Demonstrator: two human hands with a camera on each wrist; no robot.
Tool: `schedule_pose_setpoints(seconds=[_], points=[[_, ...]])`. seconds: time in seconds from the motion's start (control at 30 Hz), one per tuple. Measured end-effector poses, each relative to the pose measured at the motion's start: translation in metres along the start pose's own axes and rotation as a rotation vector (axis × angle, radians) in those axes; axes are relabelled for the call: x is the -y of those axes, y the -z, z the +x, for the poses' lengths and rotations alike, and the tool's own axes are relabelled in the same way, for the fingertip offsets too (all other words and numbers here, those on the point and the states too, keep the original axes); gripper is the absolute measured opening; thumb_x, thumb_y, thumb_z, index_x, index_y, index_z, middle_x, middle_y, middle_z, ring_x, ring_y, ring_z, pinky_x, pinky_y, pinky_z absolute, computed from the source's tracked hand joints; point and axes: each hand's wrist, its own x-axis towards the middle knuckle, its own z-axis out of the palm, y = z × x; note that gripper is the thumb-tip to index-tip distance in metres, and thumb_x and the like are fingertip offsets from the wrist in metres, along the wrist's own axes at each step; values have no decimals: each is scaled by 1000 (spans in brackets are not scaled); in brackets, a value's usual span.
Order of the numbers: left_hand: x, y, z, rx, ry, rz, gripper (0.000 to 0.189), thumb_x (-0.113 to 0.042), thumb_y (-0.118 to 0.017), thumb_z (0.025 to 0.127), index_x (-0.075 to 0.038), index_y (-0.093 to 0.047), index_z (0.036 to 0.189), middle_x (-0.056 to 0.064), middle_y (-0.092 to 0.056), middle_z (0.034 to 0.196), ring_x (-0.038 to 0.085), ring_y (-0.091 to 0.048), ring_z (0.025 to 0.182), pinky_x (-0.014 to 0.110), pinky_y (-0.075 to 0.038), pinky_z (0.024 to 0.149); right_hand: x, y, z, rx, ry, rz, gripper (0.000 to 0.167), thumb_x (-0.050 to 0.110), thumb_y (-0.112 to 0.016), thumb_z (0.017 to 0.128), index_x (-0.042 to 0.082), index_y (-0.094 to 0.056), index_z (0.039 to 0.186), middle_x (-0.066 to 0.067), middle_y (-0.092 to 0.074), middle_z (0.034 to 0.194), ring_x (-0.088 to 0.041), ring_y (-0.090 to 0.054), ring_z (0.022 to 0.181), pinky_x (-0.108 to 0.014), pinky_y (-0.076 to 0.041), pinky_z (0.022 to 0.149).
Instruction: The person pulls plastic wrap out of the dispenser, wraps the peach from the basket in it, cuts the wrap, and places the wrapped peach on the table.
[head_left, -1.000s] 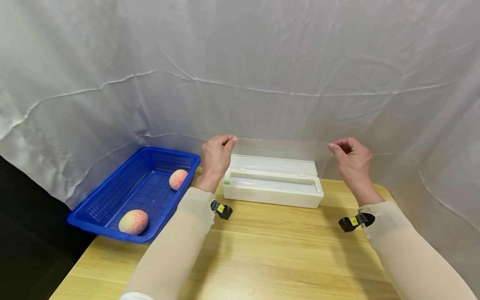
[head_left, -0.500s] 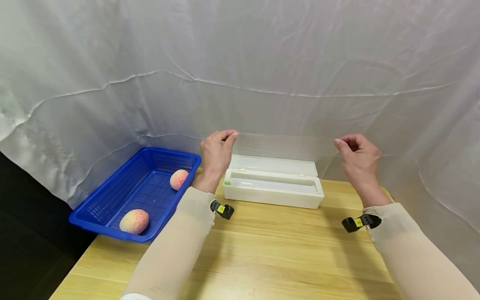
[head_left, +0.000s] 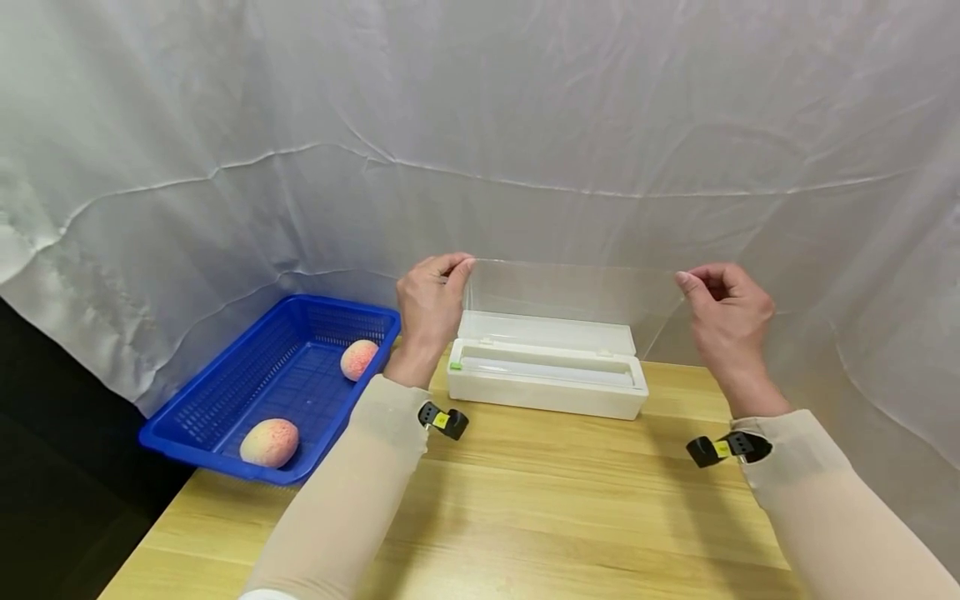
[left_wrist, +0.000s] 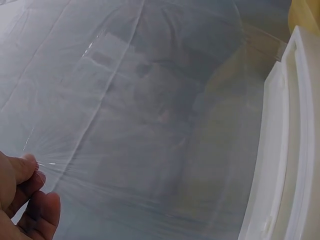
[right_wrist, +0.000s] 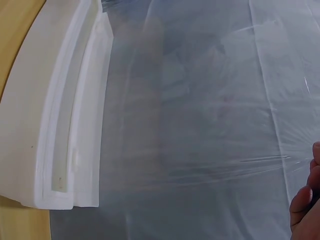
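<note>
A clear sheet of plastic wrap [head_left: 570, 287] stretches between both hands, above and behind a white wrap dispenser box [head_left: 547, 398]. My left hand [head_left: 431, 308] pinches the sheet's left top corner between thumb and fingertips. At the right corner, my right hand [head_left: 727, 312] pinches it the same way. The box's lid [head_left: 547, 332] stands raised at the back, and a green piece [head_left: 456, 366] shows at its left end. In the left wrist view, creases in the film [left_wrist: 125, 170] fan out from the pinching fingers; the right wrist view shows similar creases near the right fingertips.
A blue plastic basket [head_left: 161, 432] stands at the left of the wooden table [head_left: 540, 508]. Inside it lie two pink-and-yellow peaches, one near the front [head_left: 270, 442], one farther back [head_left: 358, 360]. A grey curtain [head_left: 525, 100] hangs close behind the box.
Both hands have risen a little, and the right hand has also moved to the right. The film between them now spans wider and higher. Box, basket and peaches have stayed put.
</note>
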Motion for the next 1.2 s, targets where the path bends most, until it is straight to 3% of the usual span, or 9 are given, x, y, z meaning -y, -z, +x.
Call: schedule_pose_setpoints(seconds=[0.4,0.73,1.2], points=[[-14,5,-1,-42,-34,-69,22,-27,-72,102,-8,-83,107,10,-80,104,23,-72,92,38,-59,77,19,8,-2,-83,39,42,22,11,-80,95,-8,-72,100,25,-58,75,2,-48,68,-14,-38,63],[-24,11,0,-73,-68,-99,21,-26,-73,101,-8,-84,106,10,-79,101,23,-71,88,34,-57,74,24,13,-1,-123,65,43,25,16,-81,95,-7,-74,99,26,-59,76,0,-50,69,-16,-39,64],[-37,20,-5,-95,-99,-160,21,-24,-74,100,-7,-84,105,10,-77,97,22,-71,84,31,-56,71,47,23,-12,-197,104,188,24,5,-83,90,-16,-72,94,20,-63,75,0,-51,65,-15,-40,63]])
